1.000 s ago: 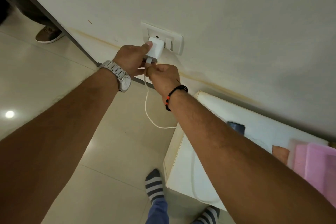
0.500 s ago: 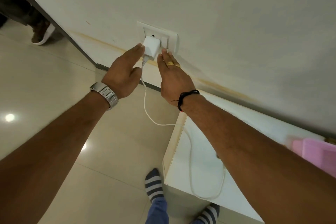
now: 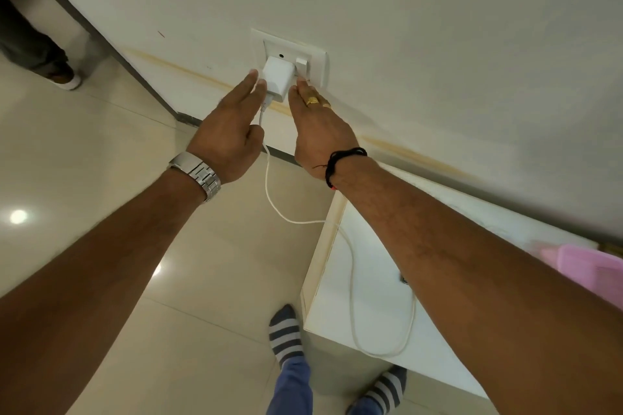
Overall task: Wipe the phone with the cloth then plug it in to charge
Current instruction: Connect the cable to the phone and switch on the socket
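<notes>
While the small white square charger block [image 3: 277, 78] sits in the wall socket, your left hand [image 3: 226, 131] and right hand [image 3: 318, 131] now lie open beside it, no longer pinching it.

Single head-worn wide-angle view, looking forward and down, no second camera.
Close, arm's-length look along both forearms to the wall socket plate [image 3: 290, 55] upper centre; wall fills the top half and runs tilted across the frame, tiled floor [image 3: 101, 145] lower left, white table [image 3: 337, 280] lower right, wearer's striped socks [image 3: 285, 333] at the bottom edge.
</notes>
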